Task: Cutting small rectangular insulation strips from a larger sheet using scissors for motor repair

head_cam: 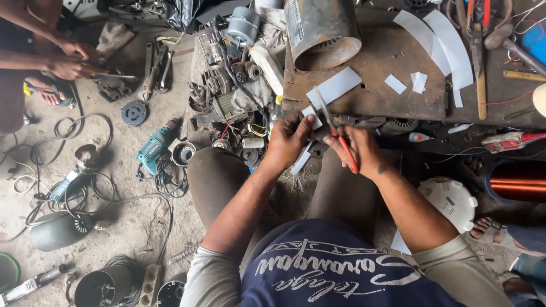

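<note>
Cluttered floor [131, 187]; paper strip [310, 122] half-hidden.

My right hand [358, 149] hides the scissors' [335, 136] handles, and the co-worker [34, 51] at upper left is cut off by the frame's edge.

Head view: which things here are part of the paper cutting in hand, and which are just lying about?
In use:
- left hand holding a white paper strip
- right hand working red-handled scissors
- cut white paper pieces on the rusty metal plate

Lying about:
- teal power drill
- angle grinder
- dismantled motor parts
- copper wire coil
- white fan cover
</note>
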